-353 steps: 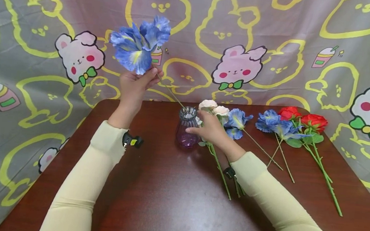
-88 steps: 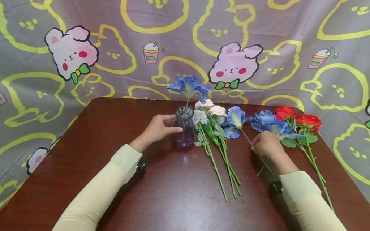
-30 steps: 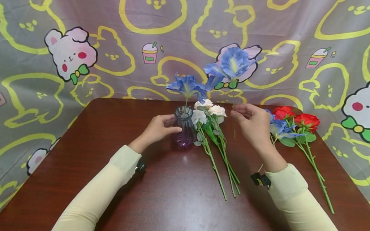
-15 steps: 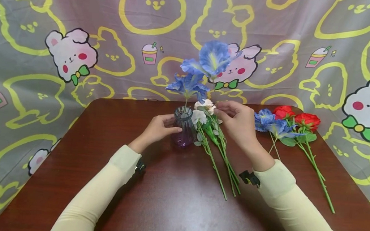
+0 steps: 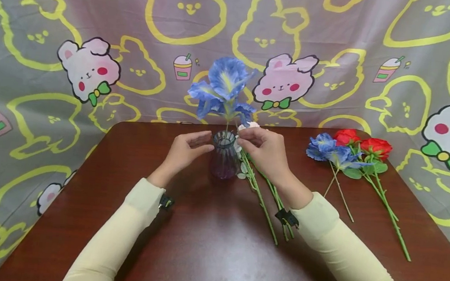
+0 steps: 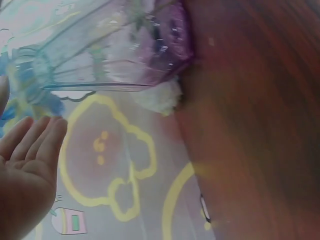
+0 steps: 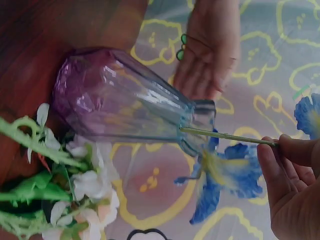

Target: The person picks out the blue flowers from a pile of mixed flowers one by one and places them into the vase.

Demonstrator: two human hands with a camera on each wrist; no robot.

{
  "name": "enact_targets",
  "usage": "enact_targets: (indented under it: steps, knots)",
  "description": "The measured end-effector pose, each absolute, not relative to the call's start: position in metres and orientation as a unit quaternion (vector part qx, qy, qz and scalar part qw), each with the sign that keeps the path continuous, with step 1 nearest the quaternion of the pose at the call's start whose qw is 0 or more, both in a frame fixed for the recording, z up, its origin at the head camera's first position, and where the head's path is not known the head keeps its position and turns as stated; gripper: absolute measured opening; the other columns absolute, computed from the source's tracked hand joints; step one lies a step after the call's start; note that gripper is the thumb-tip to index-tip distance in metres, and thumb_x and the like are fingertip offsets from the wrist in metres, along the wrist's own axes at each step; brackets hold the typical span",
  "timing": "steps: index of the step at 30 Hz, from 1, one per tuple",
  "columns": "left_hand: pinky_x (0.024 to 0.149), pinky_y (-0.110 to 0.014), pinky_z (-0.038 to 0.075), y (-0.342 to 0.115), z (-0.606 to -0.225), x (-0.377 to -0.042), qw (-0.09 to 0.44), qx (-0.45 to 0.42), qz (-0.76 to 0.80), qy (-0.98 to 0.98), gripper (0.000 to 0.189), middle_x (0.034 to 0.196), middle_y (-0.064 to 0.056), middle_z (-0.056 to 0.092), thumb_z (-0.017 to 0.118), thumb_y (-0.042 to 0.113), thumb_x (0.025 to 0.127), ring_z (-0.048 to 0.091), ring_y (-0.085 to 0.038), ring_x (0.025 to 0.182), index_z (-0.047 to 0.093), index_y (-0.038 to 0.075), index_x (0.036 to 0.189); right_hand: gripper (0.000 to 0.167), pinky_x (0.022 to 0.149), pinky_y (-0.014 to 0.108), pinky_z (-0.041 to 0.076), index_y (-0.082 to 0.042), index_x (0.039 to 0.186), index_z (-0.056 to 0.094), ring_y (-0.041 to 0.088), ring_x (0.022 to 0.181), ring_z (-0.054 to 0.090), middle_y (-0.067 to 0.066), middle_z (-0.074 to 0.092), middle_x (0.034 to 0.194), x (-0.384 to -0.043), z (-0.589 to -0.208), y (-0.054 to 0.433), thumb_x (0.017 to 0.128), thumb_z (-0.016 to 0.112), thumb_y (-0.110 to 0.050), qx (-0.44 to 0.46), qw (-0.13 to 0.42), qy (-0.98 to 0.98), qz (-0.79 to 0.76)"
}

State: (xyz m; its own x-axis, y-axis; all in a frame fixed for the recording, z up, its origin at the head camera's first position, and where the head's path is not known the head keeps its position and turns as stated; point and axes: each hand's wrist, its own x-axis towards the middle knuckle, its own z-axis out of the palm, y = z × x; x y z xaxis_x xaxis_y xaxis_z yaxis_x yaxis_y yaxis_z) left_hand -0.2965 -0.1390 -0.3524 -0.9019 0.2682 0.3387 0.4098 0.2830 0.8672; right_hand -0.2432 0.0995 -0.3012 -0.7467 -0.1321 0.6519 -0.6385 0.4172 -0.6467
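Observation:
The clear glass vase, tinted purple at its base [image 5: 224, 164], stands on the table with one blue iris [image 5: 245, 112] in it. My right hand [image 5: 265, 153] pinches the thin green stem [image 7: 230, 136] of a second blue iris [image 5: 228, 77], held upright over the vase. In the right wrist view the stem's lower end overlaps the vase's neck [image 7: 192, 120]. My left hand [image 5: 186, 155] is beside the neck on the left, fingers extended and thumb apart, holding nothing. In the left wrist view its fingers [image 6: 42, 142] lie close to the vase mouth.
White and pale pink flowers [image 5: 250, 125] lie right of the vase, partly hidden behind my right hand, their green stems [image 5: 261, 200] pointing toward me. Farther right lie blue irises [image 5: 339, 156] and red roses [image 5: 376, 148]. A patterned curtain [image 5: 227, 8] hangs behind the table.
My right hand picked up the second iris from the table and carried it left to the vase. My left hand, earlier around the vase, has moved slightly left off it.

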Motion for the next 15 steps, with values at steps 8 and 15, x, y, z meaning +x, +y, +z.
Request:
enact_targets:
  steps: [8, 15]
  knots:
    - [0.087, -0.03, 0.053, -0.129, -0.328, -0.276, 0.14, -0.233, -0.604, -0.749, 0.031, 0.113, -0.02, 0.067, 0.071, 0.005, 0.089, 0.067, -0.024, 0.104, 0.066, -0.007, 0.118, 0.014, 0.074, 0.032, 0.057, 0.006, 0.095, 0.073, 0.022, 0.083, 0.071, 0.012, 0.073, 0.089, -0.246, -0.308, 0.081, 0.083, 0.075, 0.0, 0.25, 0.229, -0.805, 0.487]
    - [0.086, -0.034, 0.054, -0.12, -0.325, -0.27, 0.153, -0.258, -0.647, -0.701, 0.023, 0.106, -0.021, 0.069, 0.067, -0.002, 0.089, 0.069, -0.016, 0.096, 0.069, -0.008, 0.112, 0.014, 0.076, 0.03, 0.057, 0.001, 0.096, 0.073, 0.019, 0.083, 0.071, 0.008, 0.073, 0.088, -0.245, -0.315, 0.07, 0.084, 0.076, -0.003, 0.255, 0.201, -0.817, 0.477]
